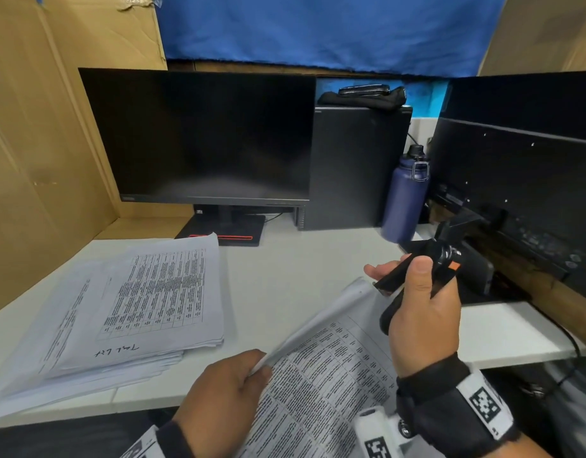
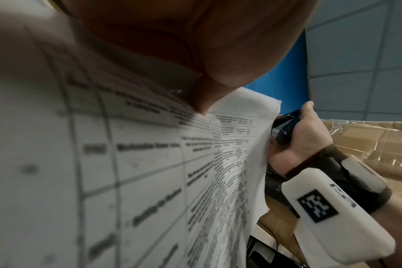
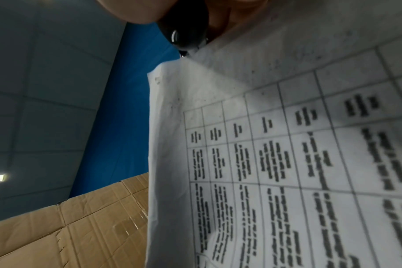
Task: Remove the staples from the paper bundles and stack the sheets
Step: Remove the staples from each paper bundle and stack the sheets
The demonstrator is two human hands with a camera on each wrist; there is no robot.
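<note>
Left hand [image 1: 224,390] pinches the near edge of a white printed-table paper bundle [image 1: 321,375], lifted off the white desk [image 1: 285,276]. Its long axis runs up and away to the far corner, which meets a black handheld staple remover [image 1: 414,276] gripped in the right hand [image 1: 420,312]. Right hand is nearer that corner. No staple visible. Loose white sheet stack [image 1: 126,312] lies well left.
</note>
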